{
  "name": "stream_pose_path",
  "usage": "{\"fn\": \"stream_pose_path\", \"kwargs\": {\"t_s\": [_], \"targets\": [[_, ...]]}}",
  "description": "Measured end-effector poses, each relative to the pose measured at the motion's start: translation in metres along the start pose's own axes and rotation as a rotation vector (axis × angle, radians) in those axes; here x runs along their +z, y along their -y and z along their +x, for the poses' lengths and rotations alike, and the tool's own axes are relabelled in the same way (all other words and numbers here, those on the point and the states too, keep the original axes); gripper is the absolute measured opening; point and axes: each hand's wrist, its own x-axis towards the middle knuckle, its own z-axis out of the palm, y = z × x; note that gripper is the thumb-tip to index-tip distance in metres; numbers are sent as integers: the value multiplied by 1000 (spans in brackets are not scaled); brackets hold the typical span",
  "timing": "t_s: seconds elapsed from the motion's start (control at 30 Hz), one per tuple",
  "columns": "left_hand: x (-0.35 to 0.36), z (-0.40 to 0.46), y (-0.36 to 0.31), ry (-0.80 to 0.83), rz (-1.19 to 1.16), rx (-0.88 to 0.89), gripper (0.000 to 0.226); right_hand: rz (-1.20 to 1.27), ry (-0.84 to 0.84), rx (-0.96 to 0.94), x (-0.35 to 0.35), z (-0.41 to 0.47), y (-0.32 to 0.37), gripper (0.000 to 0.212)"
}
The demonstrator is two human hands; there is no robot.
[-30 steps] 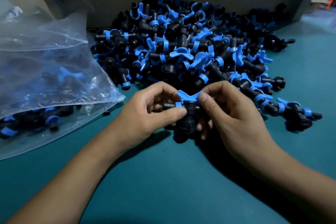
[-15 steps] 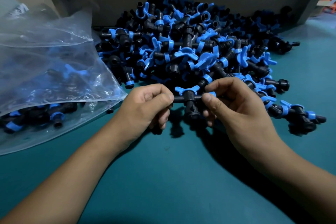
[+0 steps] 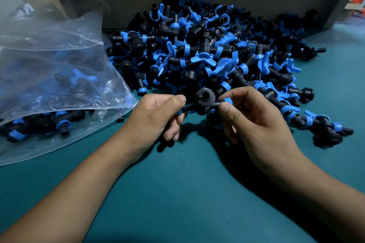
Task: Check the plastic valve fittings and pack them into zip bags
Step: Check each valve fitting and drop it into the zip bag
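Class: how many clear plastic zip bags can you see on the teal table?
1: the clear plastic zip bag lies at the left on the teal table, partly filled with fittings. Others may lie outside the view.

A fitting (image 3: pixel 205 100) is pinched between the left hand (image 3: pixel 158 116) and right hand (image 3: pixel 258 122) — open end upward. Behind lies the pile (image 3: pixel 207 51); a bag (image 3: pixel 55 77) is seen left.

valve fitting (image 3: pixel 204 99) | black, blue rings | open socket facing camera
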Motion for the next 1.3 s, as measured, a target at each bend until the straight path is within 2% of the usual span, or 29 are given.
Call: {"fn": "stream_pose_path", "kwargs": {"t_s": [0.27, 0.4, 0.53, 1.0, 1.3], "targets": [[-1, 1, -1, -2, -1, -5, 44, 10, -8, 21, 0, 0, 3, 9], [-2, 1, -1, -6, -1, -15, 45, 40, -2, 35, 2, 1, 4, 25], [-2, 1, 0, 1, -8, -16, 45, 38, -9, 49, 2, 1, 2, 29], [-4, 3, -1, 12, -12, -39, 43, 103, -49, 22, 3, 1, -3, 25], [-5, 1, 1, 23, -36, -48, 43, 8, -35, 11, 4, 0, 0, 23]]}}
